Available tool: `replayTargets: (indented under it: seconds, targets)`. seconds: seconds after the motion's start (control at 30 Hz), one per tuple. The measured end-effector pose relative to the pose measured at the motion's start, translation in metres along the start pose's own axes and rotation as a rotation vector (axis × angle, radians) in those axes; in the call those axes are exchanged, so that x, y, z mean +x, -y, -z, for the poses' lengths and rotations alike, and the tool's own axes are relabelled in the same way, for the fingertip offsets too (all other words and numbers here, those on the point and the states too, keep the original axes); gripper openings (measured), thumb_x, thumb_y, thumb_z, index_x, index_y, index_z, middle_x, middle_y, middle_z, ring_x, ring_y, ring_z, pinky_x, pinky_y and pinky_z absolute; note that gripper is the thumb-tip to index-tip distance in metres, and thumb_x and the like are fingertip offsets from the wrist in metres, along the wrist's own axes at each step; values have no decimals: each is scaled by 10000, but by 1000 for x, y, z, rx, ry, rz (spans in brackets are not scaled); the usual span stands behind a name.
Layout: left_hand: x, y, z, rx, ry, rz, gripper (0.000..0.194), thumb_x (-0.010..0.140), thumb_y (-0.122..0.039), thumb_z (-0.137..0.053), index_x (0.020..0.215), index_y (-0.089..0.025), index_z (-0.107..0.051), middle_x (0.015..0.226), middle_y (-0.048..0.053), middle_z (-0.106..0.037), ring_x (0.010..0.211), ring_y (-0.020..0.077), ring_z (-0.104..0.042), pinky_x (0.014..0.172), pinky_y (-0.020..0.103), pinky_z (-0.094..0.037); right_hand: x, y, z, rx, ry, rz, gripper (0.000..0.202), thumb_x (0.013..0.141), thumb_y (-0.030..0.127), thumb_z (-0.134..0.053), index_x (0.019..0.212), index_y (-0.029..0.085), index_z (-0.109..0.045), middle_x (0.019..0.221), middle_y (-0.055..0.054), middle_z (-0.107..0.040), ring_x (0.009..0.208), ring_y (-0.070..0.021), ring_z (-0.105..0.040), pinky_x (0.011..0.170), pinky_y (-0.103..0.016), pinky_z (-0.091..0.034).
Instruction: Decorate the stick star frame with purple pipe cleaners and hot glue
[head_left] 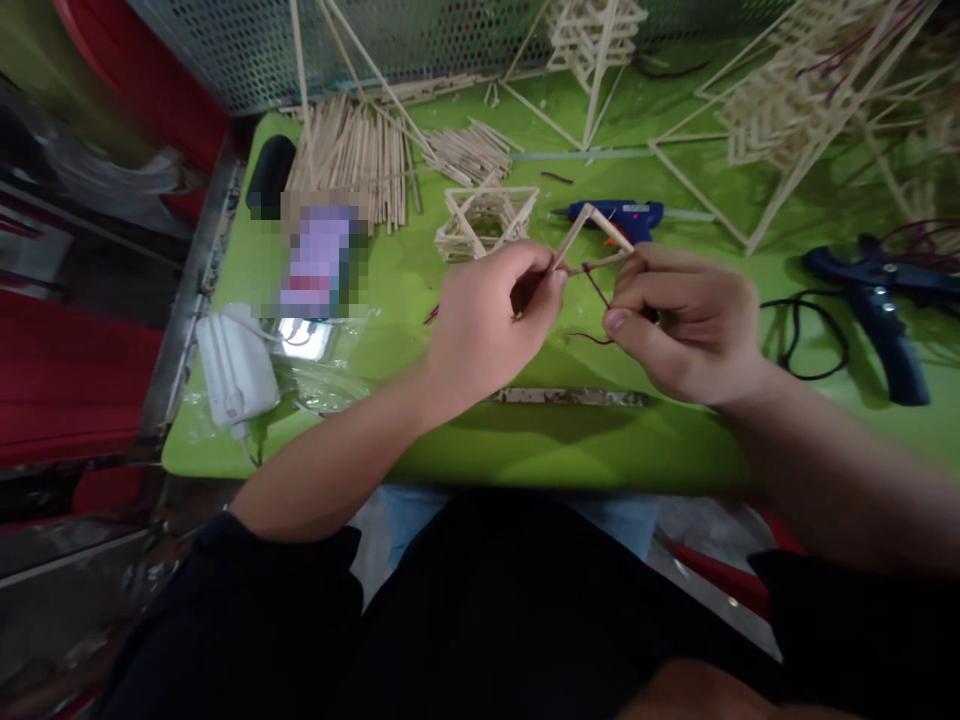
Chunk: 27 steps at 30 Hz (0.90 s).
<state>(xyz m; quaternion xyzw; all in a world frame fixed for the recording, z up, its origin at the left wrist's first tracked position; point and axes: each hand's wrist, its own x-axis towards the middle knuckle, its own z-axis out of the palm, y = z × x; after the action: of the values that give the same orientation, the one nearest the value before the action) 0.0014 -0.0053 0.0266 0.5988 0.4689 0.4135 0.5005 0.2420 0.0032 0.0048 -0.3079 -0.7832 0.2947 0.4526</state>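
The left hand point(487, 310) pinched one corner of a small stick triangle point(571, 238) above the green table point(450, 455); the right hand point(686, 310) gripped another corner and a dark red cord point(598, 288). A blue glue gun point(643, 214) lay just beyond, while towards the near edge open green surface surrounded a flat strip point(574, 397).

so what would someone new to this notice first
Probably the small stick triangle at the centre, between the left hand and right hand, with a dark red cord running from its lower side to the right hand. Next, perhaps, the bright green table beneath, and the blue glue gun just beyond the triangle.
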Motion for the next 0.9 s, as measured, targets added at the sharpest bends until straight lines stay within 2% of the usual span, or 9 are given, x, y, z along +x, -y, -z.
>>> replayTargets:
  seconds: [0.1, 0.3, 0.43, 0.63, 0.77, 0.9]
  targets:
    - [-1, 5, -1, 209, -75, -193, 174, 1161, -345, -743, 1025, -242, -772, 931, 22, -772, 834, 157, -695, 885, 311, -589, 0, 2, 0, -3, 6, -2, 361, 991, 413, -902, 764, 262, -664, 797, -56, -585, 705, -215, -512, 663, -449, -362]
    - [-1, 6, 0, 287, -85, -253, 191, 1170, -340, -725, 1021, -232, -775, 945, 31, -797, 827, 159, -712, 840, 317, -570, 2, -1, 0, 4, -4, 16, 338, 993, 373, -885, 758, 258, -671, 785, -50, -587, 685, -207, -509, 652, -431, -354]
    - [2, 8, 0, 150, -78, -215, 191, 1160, -354, -763, 1027, -221, -798, 920, 25, -797, 822, 152, -755, 769, 290, -577, 1, -6, 0, 3, 3, 35, 344, 978, 344, -890, 742, 257, -655, 778, -43, -583, 695, -209, -523, 669, -427, -379]
    - [11, 8, 3, -199, 79, -170, 167, 1133, -210, -758, 972, -198, -801, 854, 9, -814, 734, 120, -767, 655, 242, -618, 2, -16, -3, -174, -8, 61, 265, 973, 216, -799, 751, 239, -656, 745, -21, -589, 680, -162, -532, 653, -380, -396]
    - [13, 6, 3, -229, 114, -122, 152, 1129, -189, -768, 982, -182, -805, 860, 21, -831, 752, 123, -796, 657, 238, -644, 3, -19, -5, -218, -26, 49, 289, 937, 173, -794, 723, 231, -610, 729, -23, -605, 703, -167, -562, 674, -375, -412]
    - [12, 10, 2, -196, 84, -152, 63, 1130, -203, -775, 1071, -196, -796, 910, 25, -838, 834, 160, -839, 655, 256, -640, 3, -17, -4, -182, -93, -64, 73, 939, 237, -833, 899, 228, -772, 811, -33, -696, 691, -155, -550, 660, -359, -402]
